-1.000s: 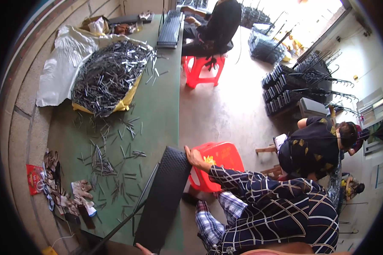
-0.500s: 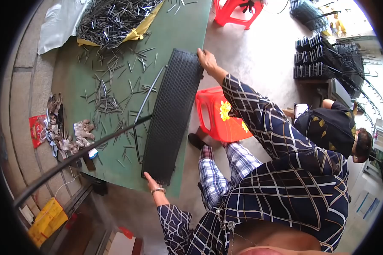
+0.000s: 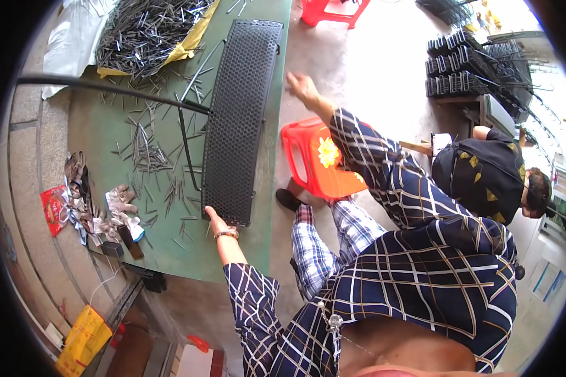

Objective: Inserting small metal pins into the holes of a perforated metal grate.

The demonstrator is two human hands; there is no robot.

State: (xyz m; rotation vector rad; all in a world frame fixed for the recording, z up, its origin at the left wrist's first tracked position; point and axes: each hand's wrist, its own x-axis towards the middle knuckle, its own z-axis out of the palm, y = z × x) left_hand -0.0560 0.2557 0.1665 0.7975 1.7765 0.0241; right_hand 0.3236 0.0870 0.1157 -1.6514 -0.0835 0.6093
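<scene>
A long black perforated panel [image 3: 239, 125] lies along the right side of the green table [image 3: 269, 176], with a bent wire frame [image 3: 183, 129] and a long black rod [image 3: 107, 88] reaching out from its left side. At the panel's near end, my left hand [image 3: 218, 222] grips the corner, thumb up along the edge; its other fingers are hidden beneath. My right hand [image 3: 304, 87] is off the panel, in the air beyond its right edge, fingers stretched and slightly blurred. Many small metal pins [image 3: 149, 151] are strewn on the table left of the panel.
A yellow-edged sack [image 3: 151, 38] heaped with metal pins stands at the far left. Work gloves [image 3: 121, 204] lie near the table's left edge. A red stool [image 3: 317, 157] is right of the table. Another person [image 3: 478, 173] sits farther right, near stacked black racks [image 3: 453, 69].
The panel has shifted away from me and sits straighter on the table, its rod swinging toward the far side. My right hand has let go of the far corner; my left hand keeps hold.
</scene>
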